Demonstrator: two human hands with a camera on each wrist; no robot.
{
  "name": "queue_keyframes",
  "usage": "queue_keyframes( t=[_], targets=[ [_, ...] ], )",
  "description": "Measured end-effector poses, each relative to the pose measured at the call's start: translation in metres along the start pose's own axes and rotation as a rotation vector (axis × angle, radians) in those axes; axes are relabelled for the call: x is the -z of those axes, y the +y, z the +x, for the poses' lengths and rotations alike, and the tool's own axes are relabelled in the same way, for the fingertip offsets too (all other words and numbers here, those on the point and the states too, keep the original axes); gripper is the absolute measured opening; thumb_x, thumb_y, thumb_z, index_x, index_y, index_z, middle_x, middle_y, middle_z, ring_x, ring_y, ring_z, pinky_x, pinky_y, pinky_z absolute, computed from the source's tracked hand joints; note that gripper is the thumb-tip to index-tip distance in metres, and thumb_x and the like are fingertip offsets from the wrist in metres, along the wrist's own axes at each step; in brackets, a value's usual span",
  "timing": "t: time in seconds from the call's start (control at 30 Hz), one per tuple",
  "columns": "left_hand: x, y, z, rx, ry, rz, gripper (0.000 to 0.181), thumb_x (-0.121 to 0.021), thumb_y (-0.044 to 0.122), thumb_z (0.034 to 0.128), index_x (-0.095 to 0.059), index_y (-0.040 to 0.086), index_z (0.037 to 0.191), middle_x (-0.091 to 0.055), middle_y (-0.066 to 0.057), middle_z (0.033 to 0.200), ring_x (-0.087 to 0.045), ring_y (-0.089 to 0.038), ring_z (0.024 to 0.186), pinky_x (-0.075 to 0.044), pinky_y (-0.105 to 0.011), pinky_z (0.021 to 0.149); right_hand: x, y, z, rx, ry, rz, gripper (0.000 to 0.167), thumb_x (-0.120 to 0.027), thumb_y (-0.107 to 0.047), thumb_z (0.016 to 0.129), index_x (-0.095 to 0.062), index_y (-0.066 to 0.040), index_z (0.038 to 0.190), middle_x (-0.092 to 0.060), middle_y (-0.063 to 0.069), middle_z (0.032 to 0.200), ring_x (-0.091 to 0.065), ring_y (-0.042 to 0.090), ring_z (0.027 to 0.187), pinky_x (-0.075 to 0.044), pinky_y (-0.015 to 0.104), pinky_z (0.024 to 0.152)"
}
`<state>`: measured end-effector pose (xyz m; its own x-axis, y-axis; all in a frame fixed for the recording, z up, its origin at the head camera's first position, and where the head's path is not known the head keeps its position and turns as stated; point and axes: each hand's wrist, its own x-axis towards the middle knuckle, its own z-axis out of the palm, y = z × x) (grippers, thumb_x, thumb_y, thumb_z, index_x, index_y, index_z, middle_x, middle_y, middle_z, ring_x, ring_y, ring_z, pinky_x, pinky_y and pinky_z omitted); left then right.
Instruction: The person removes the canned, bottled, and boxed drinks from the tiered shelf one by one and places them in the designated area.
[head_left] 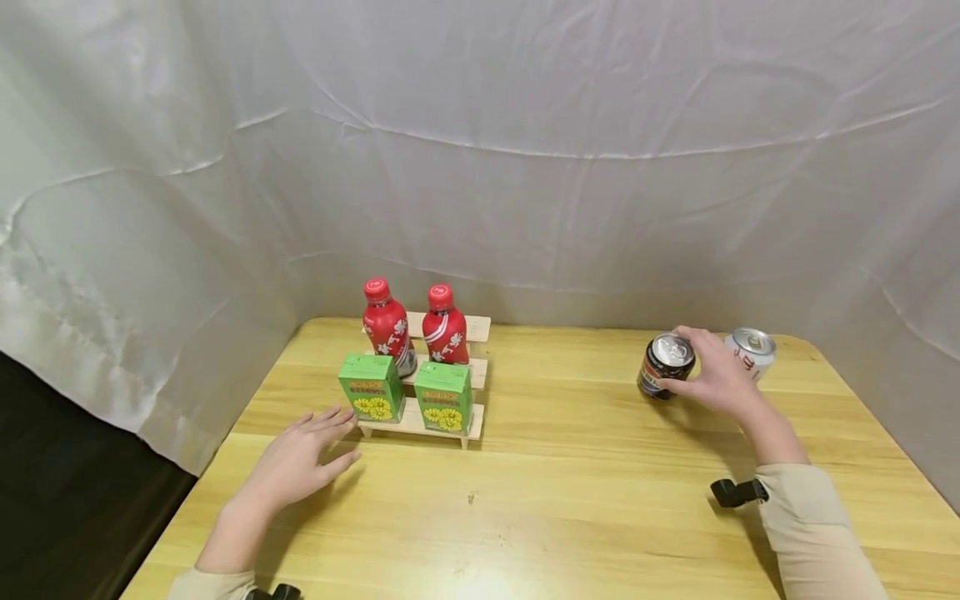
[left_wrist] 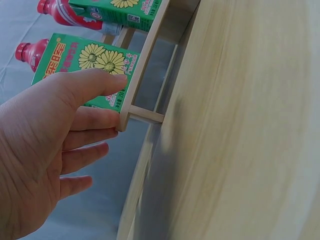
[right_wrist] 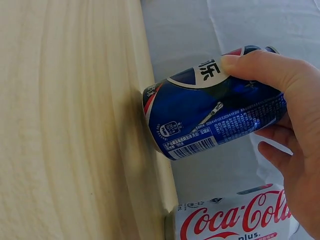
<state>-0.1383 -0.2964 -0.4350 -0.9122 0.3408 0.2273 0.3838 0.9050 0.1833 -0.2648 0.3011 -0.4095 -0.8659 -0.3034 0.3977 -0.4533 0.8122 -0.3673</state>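
My right hand (head_left: 718, 377) grips a dark blue soda can (head_left: 663, 367) near its top, thumb on one side and fingers on the other. In the right wrist view the blue can (right_wrist: 210, 102) has its base close to the tabletop; whether they touch I cannot tell. Beside that hand stands a white Coca-Cola can (head_left: 752, 348). My left hand (head_left: 298, 461) is at the front left corner of a small wooden tiered rack (head_left: 412, 421), fingers extended, close to a green drink carton (head_left: 372, 390). In the left wrist view its thumb (left_wrist: 95, 86) passes in front of the carton.
A second green carton (head_left: 444, 400) stands on the rack's front step. Behind the cartons, two red-capped bottles (head_left: 387, 325) occupy a higher step. The wooden table (head_left: 555, 500) is backed by a pale cloth (head_left: 540, 208).
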Motion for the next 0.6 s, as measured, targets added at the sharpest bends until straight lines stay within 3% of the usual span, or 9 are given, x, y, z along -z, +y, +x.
queue_keyframes(
  t=[0.37,0.6],
  targets=[
    [-0.0031,-0.0014,-0.0011,0.000,0.011,-0.008,0.052,-0.069,0.041,0.0880,-0.065,0.006,0.127,-0.060,-0.011,0.136,-0.054,-0.035,0.130,-0.037,-0.058,0.112,-0.0004,0.0022,-0.0002,0.009,-0.003,-0.054,0.076,-0.086,-0.018,0.069,-0.046,0.005,0.130,-0.056,0.029,0.118,-0.052,0.043,0.107,-0.044,0.064,0.090],
    [-0.0030,-0.0015,-0.0010,0.000,0.016,-0.015,0.052,-0.070,0.040,0.0875,-0.065,0.006,0.126,-0.061,-0.012,0.136,-0.054,-0.036,0.129,-0.037,-0.059,0.112,0.0011,0.0029,-0.0008,-0.024,-0.055,-0.138,0.082,-0.079,-0.026,0.078,-0.037,0.007,0.141,-0.049,0.034,0.130,-0.047,0.048,0.116,-0.040,0.068,0.098]
  ],
)
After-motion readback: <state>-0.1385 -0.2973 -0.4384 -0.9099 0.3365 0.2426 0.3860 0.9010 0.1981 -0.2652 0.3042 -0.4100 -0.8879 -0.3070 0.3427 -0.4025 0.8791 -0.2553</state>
